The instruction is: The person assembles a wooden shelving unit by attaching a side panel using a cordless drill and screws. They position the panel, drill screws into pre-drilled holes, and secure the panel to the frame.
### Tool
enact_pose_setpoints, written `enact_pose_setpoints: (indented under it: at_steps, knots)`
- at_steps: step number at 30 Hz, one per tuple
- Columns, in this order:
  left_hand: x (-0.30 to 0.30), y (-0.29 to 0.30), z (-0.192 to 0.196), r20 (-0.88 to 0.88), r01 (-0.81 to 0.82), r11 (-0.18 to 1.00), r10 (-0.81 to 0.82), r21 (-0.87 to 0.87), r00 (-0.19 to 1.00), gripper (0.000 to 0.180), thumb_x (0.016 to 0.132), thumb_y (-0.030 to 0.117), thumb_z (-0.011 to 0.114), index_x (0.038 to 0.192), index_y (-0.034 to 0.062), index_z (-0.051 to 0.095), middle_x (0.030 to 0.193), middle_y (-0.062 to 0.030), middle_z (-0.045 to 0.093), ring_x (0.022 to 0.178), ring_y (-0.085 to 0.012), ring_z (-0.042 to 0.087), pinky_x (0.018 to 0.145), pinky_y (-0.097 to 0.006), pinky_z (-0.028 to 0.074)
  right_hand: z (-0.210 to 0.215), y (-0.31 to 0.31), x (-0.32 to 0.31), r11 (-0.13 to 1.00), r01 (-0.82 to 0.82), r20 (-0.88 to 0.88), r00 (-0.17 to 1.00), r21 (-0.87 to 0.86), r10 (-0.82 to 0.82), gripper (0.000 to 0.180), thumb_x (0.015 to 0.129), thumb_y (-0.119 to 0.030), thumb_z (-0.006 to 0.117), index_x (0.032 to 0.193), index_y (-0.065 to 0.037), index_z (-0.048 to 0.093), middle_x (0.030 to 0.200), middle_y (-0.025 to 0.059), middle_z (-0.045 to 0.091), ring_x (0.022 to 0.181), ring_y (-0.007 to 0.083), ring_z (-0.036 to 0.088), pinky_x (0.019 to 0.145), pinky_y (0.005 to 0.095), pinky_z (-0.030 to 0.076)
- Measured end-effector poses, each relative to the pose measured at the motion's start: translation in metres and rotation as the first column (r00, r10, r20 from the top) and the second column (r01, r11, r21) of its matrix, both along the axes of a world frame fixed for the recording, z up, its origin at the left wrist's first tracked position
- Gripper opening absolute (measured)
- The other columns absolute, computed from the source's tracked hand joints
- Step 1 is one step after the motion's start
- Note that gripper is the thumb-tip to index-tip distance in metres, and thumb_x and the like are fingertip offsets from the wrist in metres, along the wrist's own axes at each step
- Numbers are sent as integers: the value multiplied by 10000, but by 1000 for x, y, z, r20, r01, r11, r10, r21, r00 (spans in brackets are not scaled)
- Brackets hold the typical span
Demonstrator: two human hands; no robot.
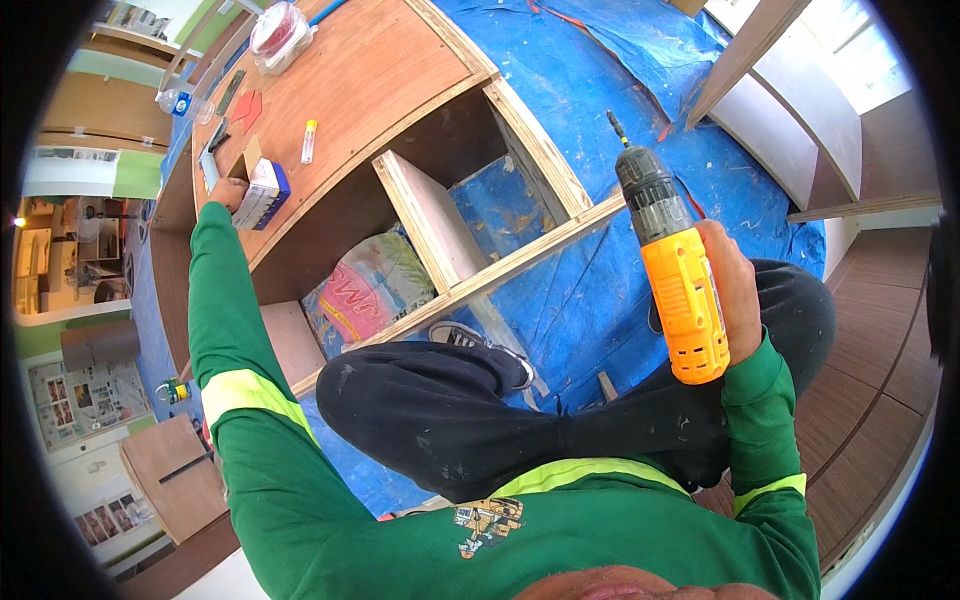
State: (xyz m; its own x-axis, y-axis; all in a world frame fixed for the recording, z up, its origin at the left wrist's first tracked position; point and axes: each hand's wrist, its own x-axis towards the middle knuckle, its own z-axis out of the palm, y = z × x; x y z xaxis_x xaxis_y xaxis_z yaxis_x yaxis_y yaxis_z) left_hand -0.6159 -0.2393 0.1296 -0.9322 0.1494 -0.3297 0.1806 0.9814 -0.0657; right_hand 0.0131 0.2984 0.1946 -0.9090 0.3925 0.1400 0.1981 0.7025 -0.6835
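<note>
The right hand [730, 290] has its fingers clamped round the grip of an orange cordless drill [672, 270], bit up, held over the lap. The left hand [228, 192] reaches to a small box [263, 193] on the plywood cabinet [380, 80]; whether its fingers grip, I cannot tell. Best keep that bit pointed away.

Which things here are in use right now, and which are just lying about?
In use: cordless drill in right hand; small box under left hand; plywood cabinet.

Lying about: yellow-capped tube, round clear container, plastic bottle, patterned sack, blue tarp.
</note>
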Motion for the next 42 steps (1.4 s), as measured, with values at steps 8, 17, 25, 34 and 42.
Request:
enact_pose_setpoints:
  at_steps: [8,17,25,34,42]
  knots:
    - [18,-4,3,-225,15,999,-23,-38,974,286,896,203,647,1094,115,833,1036,-192,791,981,-340,766,932,-434,575,5,3,0,994,4,-68,998,-108,-11,278,895,-94,809,1083,-33,613,885,137,737,778,272,748,668,344,562]
    - [26,27,12,-169,1,997,-15,-81,986,280,903,177,657,1095,48,814,1015,-244,775,991,-371,765,912,-457,580,0,3,-1,990,41,-18,999,-138,-43,291,875,-99,834,1078,-37,636,883,131,706,779,285,741,656,350,553]
    - [30,12,20,-161,48,988,-72,-149,984,317,920,181,654,1180,53,782,1107,-250,765,1063,-393,747,947,-462,569,0,5,-2,994,-4,-48,999,-111,-2,281,872,-84,813,1090,-44,641,891,135,688,796,314,715,683,390,538]
    - [43,15,37,-66,101,986,-111,-129,992,259,864,146,711,1086,38,788,1045,-227,776,1020,-363,757,906,-443,577,-3,2,0,983,49,-36,998,-178,-57,278,876,-95,804,1096,-50,641,903,142,705,793,335,698,691,413,532]
    - [39,16,27,-101,113,984,-128,-137,987,258,825,166,751,1034,22,792,929,-214,776,904,-334,774,833,-434,585,-1,5,3,994,62,-27,998,-90,-65,297,860,-107,817,1099,-58,647,925,128,713,815,336,689,713,421,531]
